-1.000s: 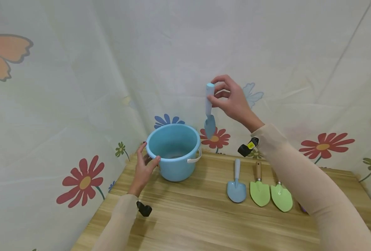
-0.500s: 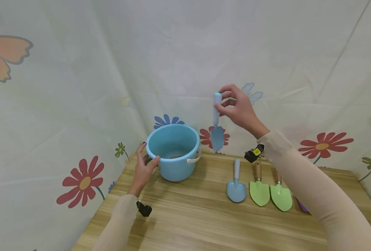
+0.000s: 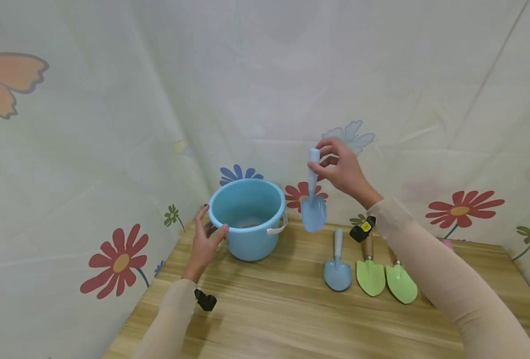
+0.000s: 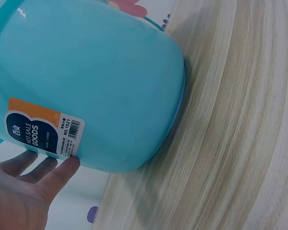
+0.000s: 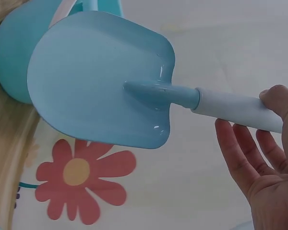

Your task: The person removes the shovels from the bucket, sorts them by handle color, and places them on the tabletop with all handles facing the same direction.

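A light blue bucket (image 3: 252,244) with a white handle stands upright at the table's back left. My left hand (image 3: 205,244) holds its near left side, thumb at the rim; in the left wrist view, fingertips (image 4: 69,165) meet the wall beside a label. My right hand (image 3: 343,169) pinches the pale handle of a blue garden trowel (image 3: 314,214), right of the bucket. The trowel hangs blade down above the table, its broad blade (image 5: 96,81) filling much of the right wrist view. Another blue trowel (image 3: 337,274) lies on the table below it.
Two green trowels (image 3: 370,278) with wooden handles lie right of the second blue one on the wooden table (image 3: 269,319). A pink piece (image 3: 446,243) shows behind my right sleeve, which hides more of that side. A flower-printed curtain (image 3: 265,89) surrounds the table.
My right hand has come down and slightly right with the trowel, whose blade has turned to show its broad face. The left hand and the bucket have stayed put.
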`<state>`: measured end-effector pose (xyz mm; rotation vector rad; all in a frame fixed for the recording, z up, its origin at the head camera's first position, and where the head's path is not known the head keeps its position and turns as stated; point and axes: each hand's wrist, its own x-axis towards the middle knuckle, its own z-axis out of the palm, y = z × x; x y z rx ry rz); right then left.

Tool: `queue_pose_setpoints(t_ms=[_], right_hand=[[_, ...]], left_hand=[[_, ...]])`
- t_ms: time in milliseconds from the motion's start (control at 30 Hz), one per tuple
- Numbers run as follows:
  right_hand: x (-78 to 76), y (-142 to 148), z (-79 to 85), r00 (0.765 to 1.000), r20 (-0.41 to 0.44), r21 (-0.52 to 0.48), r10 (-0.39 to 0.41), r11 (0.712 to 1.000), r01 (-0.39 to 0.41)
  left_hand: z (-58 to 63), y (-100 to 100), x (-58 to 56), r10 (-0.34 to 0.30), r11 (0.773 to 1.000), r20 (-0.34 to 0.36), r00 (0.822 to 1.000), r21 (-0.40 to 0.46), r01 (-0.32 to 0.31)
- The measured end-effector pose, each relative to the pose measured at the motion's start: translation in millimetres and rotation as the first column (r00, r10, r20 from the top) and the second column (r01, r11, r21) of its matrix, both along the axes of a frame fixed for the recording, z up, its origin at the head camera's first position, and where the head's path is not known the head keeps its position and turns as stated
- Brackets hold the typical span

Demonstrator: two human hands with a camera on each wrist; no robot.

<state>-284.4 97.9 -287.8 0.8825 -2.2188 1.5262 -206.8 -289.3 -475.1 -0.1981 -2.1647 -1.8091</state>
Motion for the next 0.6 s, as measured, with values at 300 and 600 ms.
queue_pose_setpoints(t_ms=[300, 600], right_hand=[[-6.1, 12.0, -40.9, 0.996, 0.075, 0.000, -0.050, 0.999, 0.050], [-7.0, 13.7, -81.9, 0.979, 0.194, -0.010, -0.071, 0.997, 0.074]], left_hand=[[1.6, 2.7, -0.3, -0.008, 1.000, -0.001, 1.000, -0.010, 0.008], [2.9, -1.6, -1.3, -0.021, 1.000, 0.010, 1.000, -0.020, 0.021]])
